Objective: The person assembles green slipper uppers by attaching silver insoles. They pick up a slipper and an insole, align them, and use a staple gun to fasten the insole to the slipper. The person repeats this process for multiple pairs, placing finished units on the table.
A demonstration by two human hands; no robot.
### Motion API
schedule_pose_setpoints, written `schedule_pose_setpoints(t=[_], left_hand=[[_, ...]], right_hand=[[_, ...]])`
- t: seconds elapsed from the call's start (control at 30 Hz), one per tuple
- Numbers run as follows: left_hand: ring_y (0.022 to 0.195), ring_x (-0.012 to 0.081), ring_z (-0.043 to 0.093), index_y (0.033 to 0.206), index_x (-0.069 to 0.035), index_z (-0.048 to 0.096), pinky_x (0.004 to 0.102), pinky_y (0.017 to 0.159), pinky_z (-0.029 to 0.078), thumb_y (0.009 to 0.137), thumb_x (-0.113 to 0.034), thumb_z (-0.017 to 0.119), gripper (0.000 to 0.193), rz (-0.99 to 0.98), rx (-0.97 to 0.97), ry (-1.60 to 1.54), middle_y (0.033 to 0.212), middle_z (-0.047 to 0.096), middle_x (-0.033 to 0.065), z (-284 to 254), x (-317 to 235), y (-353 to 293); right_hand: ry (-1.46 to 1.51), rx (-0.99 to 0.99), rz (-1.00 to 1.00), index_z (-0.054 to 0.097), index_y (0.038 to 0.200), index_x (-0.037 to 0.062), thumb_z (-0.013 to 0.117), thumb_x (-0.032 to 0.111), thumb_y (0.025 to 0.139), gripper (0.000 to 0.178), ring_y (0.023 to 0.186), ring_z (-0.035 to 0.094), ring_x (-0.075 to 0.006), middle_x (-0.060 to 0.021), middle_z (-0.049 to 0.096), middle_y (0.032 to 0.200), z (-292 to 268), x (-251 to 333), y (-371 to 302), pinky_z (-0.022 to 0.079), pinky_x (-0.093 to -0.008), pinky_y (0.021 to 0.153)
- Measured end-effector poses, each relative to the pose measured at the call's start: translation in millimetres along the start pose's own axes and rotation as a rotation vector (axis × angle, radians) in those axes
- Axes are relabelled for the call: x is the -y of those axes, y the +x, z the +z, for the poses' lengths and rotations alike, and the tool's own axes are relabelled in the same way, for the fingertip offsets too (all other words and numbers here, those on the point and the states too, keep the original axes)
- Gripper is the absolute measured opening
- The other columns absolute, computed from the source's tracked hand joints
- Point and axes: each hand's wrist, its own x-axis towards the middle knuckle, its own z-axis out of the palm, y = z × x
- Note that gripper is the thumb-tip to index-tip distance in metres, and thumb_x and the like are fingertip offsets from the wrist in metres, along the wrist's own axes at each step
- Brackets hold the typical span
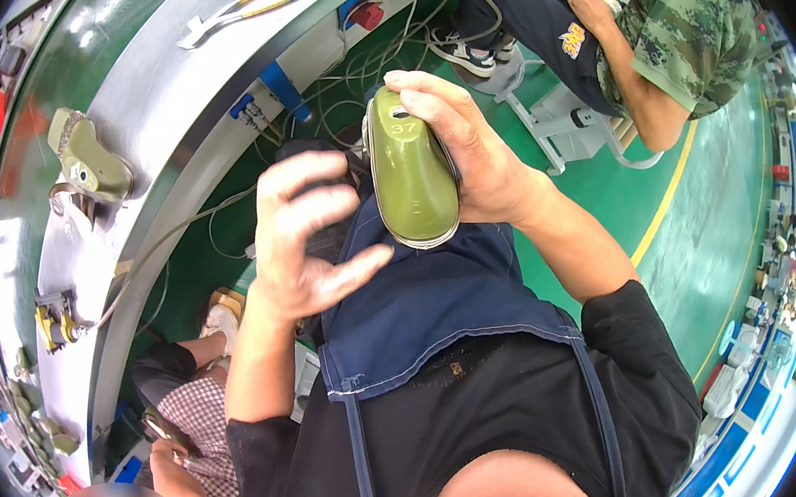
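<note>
A green shoe last (414, 187) stands out in front of my lap, with a pale rim running round its edge and a small hole near its upper end. My right hand (475, 150) grips it from the right, fingers over the top end and along the side. To its left, my left hand (306, 233) is spread and slightly blurred, with nothing in it; the fingers point toward the last without visibly touching it. The last's underside is hidden from view.
On the metal bench (158, 99) to the left lie another green shoe last (95, 163) and yellow-handled pliers (246, 9). Cables (344, 91) hang below the bench. One co-worker (684, 39) sits at the right, handling a green last; another person (193, 412) sits lower left.
</note>
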Motion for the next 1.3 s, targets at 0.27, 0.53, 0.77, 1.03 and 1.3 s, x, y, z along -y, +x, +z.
schedule_pose_setpoints(t=[0.27, 0.53, 0.77, 1.03, 1.3], left_hand=[[0.094, 0.0283, 0.072, 0.106, -0.007, 0.069, 0.0408, 0.084, 0.06, 0.072, -0.006, 0.095, 0.043, -0.005, -0.079, -0.039, 0.099, 0.073, 0.0092, 18, -20, -11], [0.082, 0.0274, 0.071, 0.101, -0.005, 0.073, 0.0388, 0.078, 0.059, 0.07, -0.003, 0.094, 0.037, 0.065, -0.079, -0.03, 0.092, 0.072, 0.0102, 15, -21, -5], [0.079, 0.0283, 0.07, 0.096, -0.005, 0.072, 0.0395, 0.072, 0.056, 0.07, -0.006, 0.093, 0.033, 0.053, -0.012, -0.04, 0.089, 0.07, 0.0088, 11, -16, -1], [0.079, 0.0267, 0.069, 0.091, -0.008, 0.067, 0.0396, 0.075, 0.056, 0.072, -0.011, 0.094, 0.033, 0.03, 0.02, 0.009, 0.085, 0.068, 0.0064, 11, -20, -1], [0.091, 0.0304, 0.067, 0.095, -0.007, 0.069, 0.0423, 0.082, 0.054, 0.074, -0.009, 0.091, 0.031, -0.09, 0.059, 0.007, 0.094, 0.07, 0.0099, 6, -9, -5]], right_hand=[[0.008, 0.045, 0.021, 0.037, 0.155, -0.004, 0.092, 0.01, 0.072, 0.101, 0.136, 0.053, -0.0451, -0.031, 0.047, 0.152, 5, 2, 0, 0.047, -0.0484, 0.114], [0.024, 0.08, 0.034, 0.035, 0.156, -0.0049, 0.096, 0.014, 0.069, 0.107, 0.139, 0.051, -0.045, -0.0322, 0.047, 0.153, 7, 3, 2, 0.044, -0.0484, 0.116], [0.045, 0.096, 0.066, 0.035, 0.156, -0.0035, 0.095, 0.011, 0.069, 0.107, 0.137, 0.052, -0.0465, -0.0316, 0.045, 0.153, 8, 4, 0, 0.045, -0.0485, 0.115], [0.068, 0.096, 0.091, 0.035, 0.156, -0.0035, 0.091, 0.006, 0.069, 0.104, 0.138, 0.051, -0.0492, -0.0309, 0.044, 0.153, 10, 7, -1, 0.048, -0.0484, 0.113], [0.051, 0.17, 0.21, 0.033, 0.157, -0.0054, 0.09, 0.005, 0.069, 0.106, 0.134, 0.055, -0.0439, -0.0288, 0.047, 0.149, 16, 1, 0, 0.051, -0.0457, 0.11]])
